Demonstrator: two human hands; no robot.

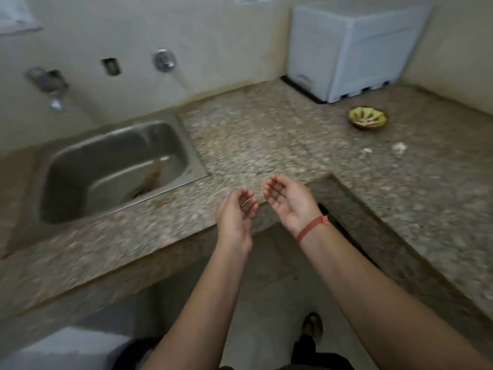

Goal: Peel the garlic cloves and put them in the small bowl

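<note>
Head cam: my left hand (pixel 237 213) and right hand (pixel 289 202) hover palms-up over the counter (pixel 266 134) edge, fingers loosely curled, gripping nothing; small bowl (pixel 368 118) sits well apart, back right; white scraps (pixel 399 147) near it.

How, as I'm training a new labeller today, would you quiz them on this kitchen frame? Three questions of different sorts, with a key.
1. True or false: the small bowl stands inside the sink.
2. Which wrist wears the red band? A. left B. right C. both
3. Fill in the missing word: the left hand and the right hand are both open, fingers loosely curled, with their palms turned ____.

Key: 1 false, because it stands on the counter; 2 B; 3 up.
</note>
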